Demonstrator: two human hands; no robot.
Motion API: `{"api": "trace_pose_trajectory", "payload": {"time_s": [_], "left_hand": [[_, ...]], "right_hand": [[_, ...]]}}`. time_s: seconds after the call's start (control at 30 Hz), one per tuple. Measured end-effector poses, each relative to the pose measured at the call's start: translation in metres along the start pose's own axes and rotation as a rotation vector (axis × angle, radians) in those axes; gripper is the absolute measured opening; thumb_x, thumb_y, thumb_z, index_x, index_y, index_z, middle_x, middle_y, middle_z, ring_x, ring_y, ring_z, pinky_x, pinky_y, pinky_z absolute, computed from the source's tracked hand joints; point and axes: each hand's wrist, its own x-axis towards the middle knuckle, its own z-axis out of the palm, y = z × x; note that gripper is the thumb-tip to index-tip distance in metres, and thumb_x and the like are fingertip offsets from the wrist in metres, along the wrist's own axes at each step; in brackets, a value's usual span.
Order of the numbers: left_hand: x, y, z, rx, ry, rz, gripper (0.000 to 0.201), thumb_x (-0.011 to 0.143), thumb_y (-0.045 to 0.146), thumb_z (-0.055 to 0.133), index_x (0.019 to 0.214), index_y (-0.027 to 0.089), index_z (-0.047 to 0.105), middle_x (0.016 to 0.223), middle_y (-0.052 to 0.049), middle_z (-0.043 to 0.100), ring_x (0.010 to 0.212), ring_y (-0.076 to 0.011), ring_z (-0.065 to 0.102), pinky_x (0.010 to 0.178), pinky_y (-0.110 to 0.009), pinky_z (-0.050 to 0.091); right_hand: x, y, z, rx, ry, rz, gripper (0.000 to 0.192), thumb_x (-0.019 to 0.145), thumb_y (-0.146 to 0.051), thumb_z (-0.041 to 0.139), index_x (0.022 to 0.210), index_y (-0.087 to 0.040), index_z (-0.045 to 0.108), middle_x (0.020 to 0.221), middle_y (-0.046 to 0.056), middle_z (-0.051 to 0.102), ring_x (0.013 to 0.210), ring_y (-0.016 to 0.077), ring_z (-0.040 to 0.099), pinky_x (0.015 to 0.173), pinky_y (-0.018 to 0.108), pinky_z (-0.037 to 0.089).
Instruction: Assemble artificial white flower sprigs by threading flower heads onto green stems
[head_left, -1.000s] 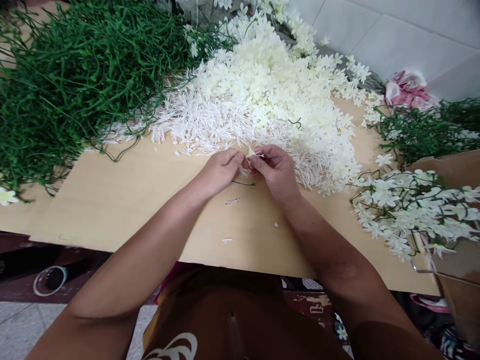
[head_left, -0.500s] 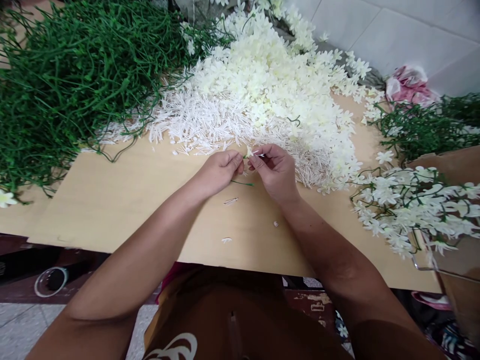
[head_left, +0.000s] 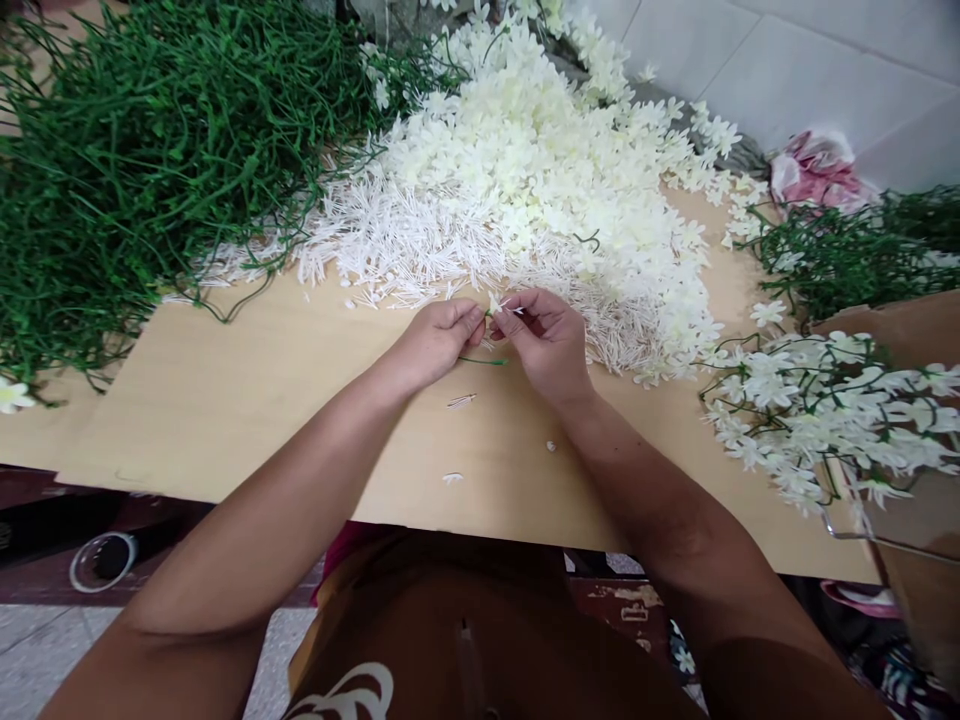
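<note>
My left hand (head_left: 437, 340) and my right hand (head_left: 546, 340) meet fingertip to fingertip over the wooden board (head_left: 247, 400). Between them they pinch a small cream artificial flower (head_left: 496, 303) on a thin green stem (head_left: 480, 361) that trails out below the left fingers. Just beyond the hands lies a heap of white stamen pieces (head_left: 405, 245) and a big pile of cream flower heads (head_left: 540, 170). A few loose white bits (head_left: 461, 402) lie on the board near my wrists.
A large tangle of green stems (head_left: 150, 150) fills the left. Finished flowered sprigs (head_left: 825, 410) lie at right beside a cardboard box (head_left: 915, 520), more green sprigs (head_left: 847, 255) and a pink bag (head_left: 817, 175). A tape roll (head_left: 101, 560) sits below the board.
Both hands stay together at the same spot; the fingers have shifted slightly around the flower and stem. The view has tilted a little.
</note>
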Motion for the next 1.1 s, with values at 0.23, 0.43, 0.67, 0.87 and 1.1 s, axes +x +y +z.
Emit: {"api": "trace_pose_trajectory", "payload": {"time_s": [0.23, 0.43, 0.67, 0.87, 1.1], "left_hand": [[0.0002, 0.0017, -0.0008, 0.014, -0.015, 0.010, 0.037, 0.088, 0.025, 0.048, 0.052, 0.017, 0.042, 0.048, 0.005, 0.035, 0.047, -0.0080, 0.028, 0.051, -0.024, 0.026], [0.0006, 0.0001, 0.0001, 0.031, 0.011, 0.003, 0.035, 0.087, 0.020, 0.047, 0.053, 0.017, 0.043, 0.048, 0.005, 0.035, 0.047, -0.0078, 0.029, 0.051, -0.024, 0.025], [0.0006, -0.0008, 0.0010, -0.023, 0.037, -0.016, 0.035, 0.085, 0.021, 0.049, 0.051, 0.017, 0.041, 0.047, 0.005, 0.034, 0.046, -0.0073, 0.029, 0.050, -0.024, 0.023], [0.0012, -0.0006, 0.0019, -0.101, 0.029, -0.016, 0.037, 0.085, 0.020, 0.049, 0.049, 0.017, 0.038, 0.045, 0.005, 0.032, 0.045, -0.0068, 0.027, 0.050, -0.024, 0.022], [0.0017, 0.0008, 0.0028, -0.169, 0.006, -0.046, 0.040, 0.088, 0.024, 0.051, 0.050, 0.017, 0.038, 0.046, 0.005, 0.029, 0.044, -0.0063, 0.025, 0.049, -0.024, 0.020]], "right_hand": [[0.0011, 0.0008, 0.0001, 0.046, -0.043, 0.054, 0.033, 0.070, -0.050, 0.074, 0.076, -0.022, 0.058, 0.064, -0.005, 0.063, 0.058, 0.0097, 0.064, 0.059, 0.025, 0.056], [-0.0010, -0.0012, 0.0024, -0.014, -0.010, -0.021, 0.026, 0.073, -0.042, 0.073, 0.077, -0.021, 0.059, 0.067, -0.004, 0.063, 0.058, 0.0094, 0.065, 0.057, 0.023, 0.055], [-0.0003, 0.0023, 0.0048, -0.001, -0.051, -0.037, 0.025, 0.075, -0.043, 0.072, 0.079, -0.022, 0.058, 0.072, -0.004, 0.064, 0.063, 0.0111, 0.067, 0.064, 0.028, 0.060], [0.0007, 0.0023, 0.0055, 0.029, -0.086, -0.022, 0.027, 0.078, -0.047, 0.068, 0.081, -0.024, 0.053, 0.069, -0.005, 0.062, 0.060, 0.0103, 0.065, 0.063, 0.028, 0.061], [0.0002, 0.0001, 0.0039, 0.001, -0.068, -0.047, 0.029, 0.078, -0.044, 0.068, 0.082, -0.023, 0.049, 0.071, -0.006, 0.058, 0.061, 0.0076, 0.065, 0.063, 0.024, 0.060]]}}
